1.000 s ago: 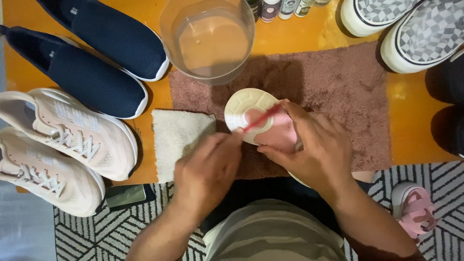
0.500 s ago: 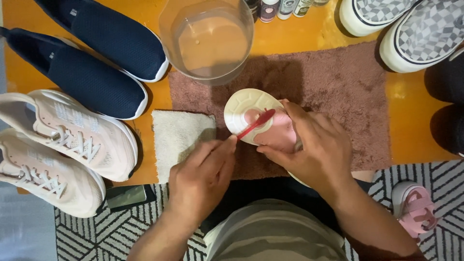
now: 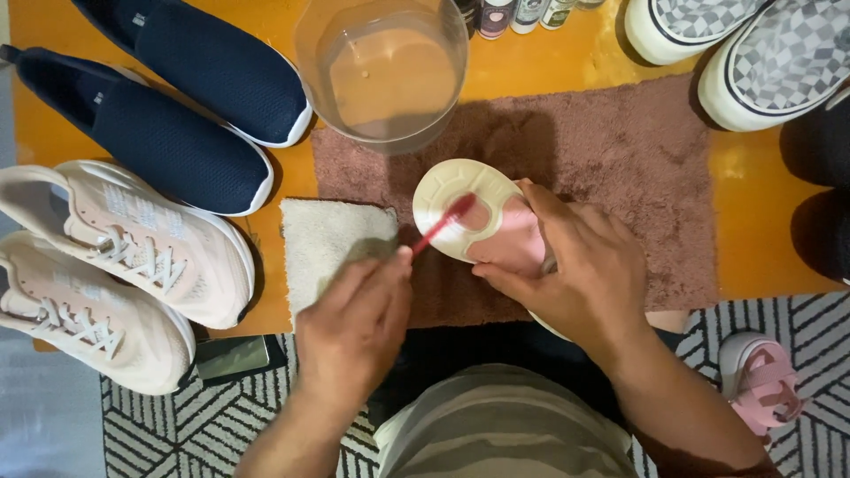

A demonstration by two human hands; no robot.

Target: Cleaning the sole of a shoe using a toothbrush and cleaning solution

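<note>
Left hand [image 3: 354, 323] grips red brush [image 3: 443, 227] (tip on sole), right hand [image 3: 575, 270] clasps small shoe [image 3: 474, 217] over brown towel [image 3: 637, 168]

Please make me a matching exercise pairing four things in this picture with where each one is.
Things:
1. brush
2. small shoe
3. bowl
4. white cloth

Places:
A. at the far edge of the brown mat, holding liquid
B. in the left hand
C. lying beside the pale pink sneakers
D. sole up, gripped by the right hand

Pairs: 1-B, 2-D, 3-A, 4-C
</note>
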